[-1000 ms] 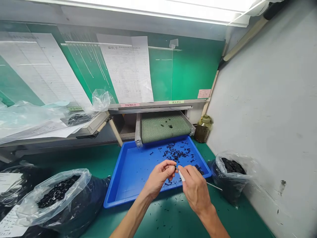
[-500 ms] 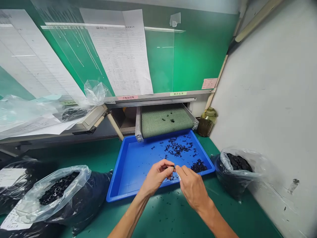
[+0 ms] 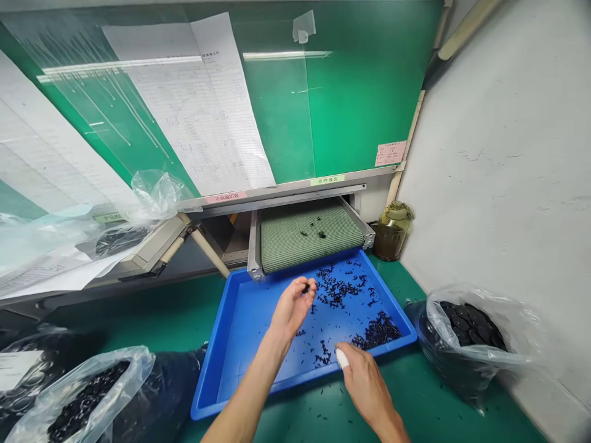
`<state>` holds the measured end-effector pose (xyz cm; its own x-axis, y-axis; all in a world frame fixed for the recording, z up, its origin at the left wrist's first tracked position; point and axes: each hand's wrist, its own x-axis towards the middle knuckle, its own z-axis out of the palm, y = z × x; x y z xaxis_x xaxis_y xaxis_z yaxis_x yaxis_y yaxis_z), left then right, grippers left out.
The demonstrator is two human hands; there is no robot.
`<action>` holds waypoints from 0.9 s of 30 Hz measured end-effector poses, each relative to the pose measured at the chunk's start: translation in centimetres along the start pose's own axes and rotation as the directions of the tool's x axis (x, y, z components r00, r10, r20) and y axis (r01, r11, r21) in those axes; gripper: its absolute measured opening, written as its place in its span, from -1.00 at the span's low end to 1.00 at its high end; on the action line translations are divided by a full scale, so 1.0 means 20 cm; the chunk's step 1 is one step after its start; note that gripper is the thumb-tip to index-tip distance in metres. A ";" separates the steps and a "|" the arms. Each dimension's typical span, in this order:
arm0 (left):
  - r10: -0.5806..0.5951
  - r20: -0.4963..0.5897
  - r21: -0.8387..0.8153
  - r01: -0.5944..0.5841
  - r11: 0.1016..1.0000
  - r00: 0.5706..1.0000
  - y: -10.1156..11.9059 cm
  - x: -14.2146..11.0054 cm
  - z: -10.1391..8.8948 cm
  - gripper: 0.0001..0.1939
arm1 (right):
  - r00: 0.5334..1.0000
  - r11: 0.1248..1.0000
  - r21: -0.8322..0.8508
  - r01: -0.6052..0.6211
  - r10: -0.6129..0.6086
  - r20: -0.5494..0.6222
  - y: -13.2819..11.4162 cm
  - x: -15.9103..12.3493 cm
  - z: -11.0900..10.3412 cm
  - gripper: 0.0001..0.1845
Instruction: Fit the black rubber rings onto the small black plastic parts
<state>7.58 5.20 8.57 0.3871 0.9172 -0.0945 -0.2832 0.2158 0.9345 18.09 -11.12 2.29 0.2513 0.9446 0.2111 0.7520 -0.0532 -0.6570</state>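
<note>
My left hand (image 3: 292,307) is raised over the blue tray (image 3: 249,329), palm turned partly up, fingers curled in on a small black part (image 3: 306,287). At the tray's near edge is my right hand (image 3: 367,375), its fingers bent together and a white cover (image 3: 341,358) on the thumb. What its fingertips hold, if anything, is hidden. Just beyond it lies a heap of small black pieces (image 3: 378,332). More black pieces (image 3: 339,286) are scattered across the tray's right half.
A green mesh conveyor belt (image 3: 307,240) ends over the tray's far side, with several black bits on it. Open plastic bags stand left (image 3: 133,375) and right (image 3: 462,363), holding black parts. A yellowish jar (image 3: 392,231) stands by the white wall (image 3: 508,184).
My hands, together over the tray before, are now apart. The left has moved up and left with the black part; the right has come down towards the near rim. The view has shifted.
</note>
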 end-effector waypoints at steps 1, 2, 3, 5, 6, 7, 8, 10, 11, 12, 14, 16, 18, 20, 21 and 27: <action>0.053 0.007 0.083 -0.054 0.995 0.999 0.03 0.09 0.01 -0.83 | 1.000 1.000 -0.011 0.003 -0.003 -0.007 0.02 -0.01 0.03 -0.48; 0.094 0.015 0.161 -0.095 0.982 0.995 0.06 0.18 0.03 -0.81 | 1.000 1.000 -0.018 0.011 -0.011 -0.013 0.05 -0.02 0.05 -0.46; 0.121 0.021 0.228 -0.123 0.966 0.992 0.08 0.27 0.05 -0.81 | 1.000 1.000 -0.020 0.020 -0.021 -0.019 0.07 -0.03 0.07 -0.45; 0.172 0.040 0.363 -0.174 0.915 0.984 0.10 0.43 0.09 -0.84 | 0.999 0.999 -0.008 0.034 -0.034 -0.030 0.12 -0.03 0.11 -0.44; 0.199 0.056 0.439 -0.203 0.875 0.978 0.10 0.50 0.11 -0.87 | 0.999 0.999 0.002 0.040 -0.040 -0.031 0.14 -0.03 0.13 -0.44; 0.222 0.075 0.511 -0.229 0.828 0.972 0.09 0.57 0.13 -0.91 | 0.998 0.999 0.010 0.045 -0.044 -0.032 0.16 -0.03 0.14 -0.43; 0.241 0.095 0.577 -0.251 0.777 0.966 0.08 0.63 0.15 -0.92 | 0.998 0.999 0.015 0.052 -0.052 -0.033 0.18 -0.03 0.15 -0.42; 0.268 0.130 0.680 -0.282 0.677 0.955 0.05 0.73 0.17 -0.85 | 0.997 0.997 0.019 0.074 -0.073 -0.029 0.20 -0.02 0.17 -0.39; 0.278 0.141 0.718 -0.292 0.632 0.950 0.04 0.77 0.18 -0.82 | 0.996 0.996 0.019 0.083 -0.083 -0.031 0.21 -0.02 0.17 -0.37; 0.286 0.151 0.748 -0.298 0.593 0.946 0.03 0.80 0.19 -0.80 | 0.996 0.996 0.018 0.089 -0.088 -0.034 0.21 -0.02 0.17 -0.35; 0.296 0.163 0.790 -0.304 0.532 0.941 0.03 0.85 0.20 -0.83 | 0.996 0.996 0.019 0.085 -0.084 -0.044 0.21 -0.02 0.17 -0.32; 0.299 0.170 0.810 -0.306 0.500 0.939 0.03 0.87 0.21 -0.88 | 0.996 0.997 0.028 0.077 -0.076 -0.051 0.20 -0.03 0.17 -0.31; 0.308 0.169 0.812 -0.309 0.495 0.936 0.05 0.85 0.22 -0.92 | 0.995 0.997 0.035 0.065 -0.062 -0.073 0.19 -0.03 0.17 -0.31; 0.314 0.158 0.797 -0.309 0.519 0.936 0.06 0.79 0.21 -0.92 | 0.992 0.997 0.042 0.065 -0.060 -0.110 0.20 -0.03 0.16 -0.32; 0.310 0.152 0.783 -0.305 0.542 0.939 0.06 0.75 0.21 -0.89 | 0.990 0.996 0.049 0.080 -0.073 -0.124 0.20 -0.03 0.15 -0.33; 0.159 0.149 0.595 -0.217 0.774 0.976 -0.03 0.25 0.16 -0.71 | 0.981 0.992 0.102 0.069 -0.049 -0.190 0.19 0.01 -0.02 -0.51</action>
<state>12.49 8.53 8.72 0.4633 0.8797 0.1071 0.2190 -0.2308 0.9480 21.32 -11.20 0.17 0.3256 0.8673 0.3766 0.7014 0.0455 -0.7113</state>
